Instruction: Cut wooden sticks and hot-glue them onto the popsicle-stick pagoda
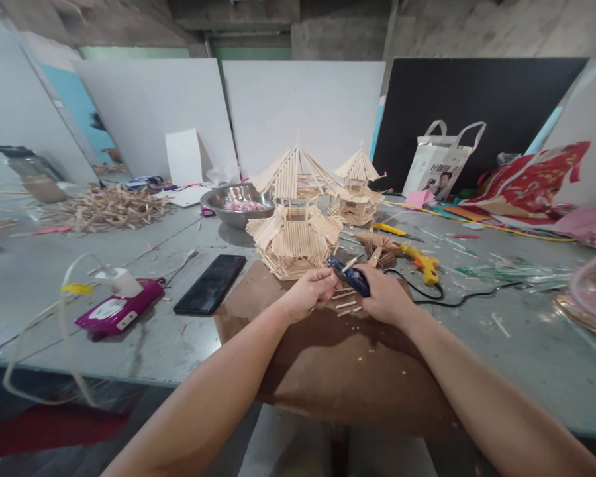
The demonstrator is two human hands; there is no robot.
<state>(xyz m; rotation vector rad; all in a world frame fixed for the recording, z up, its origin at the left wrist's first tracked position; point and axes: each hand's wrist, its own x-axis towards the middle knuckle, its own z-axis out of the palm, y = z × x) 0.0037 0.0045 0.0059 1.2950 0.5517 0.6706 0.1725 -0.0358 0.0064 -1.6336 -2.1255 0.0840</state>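
Observation:
My right hand (385,296) is wrapped around a dark blue hand tool (361,283) that looks like a pair of clippers. A thin wooden stick (350,264) crosses the tool's head, in line with the pinched fingertips of my left hand (314,291); its near end is hidden there. Just beyond my hands a pavilion model (298,235) built of pale sticks stands upright on a brown board (258,298). Several short cut sticks (346,305) lie on the board, between and below my hands.
A smaller stick pavilion (360,179) stands behind to the right. Near my right hand are a yellow glue gun (422,264) with a black cord and a yellow-handled knife (390,229). Leftward lie a phone (210,285), a purple power strip (122,308), a metal bowl (236,205) and a stick pile (112,207).

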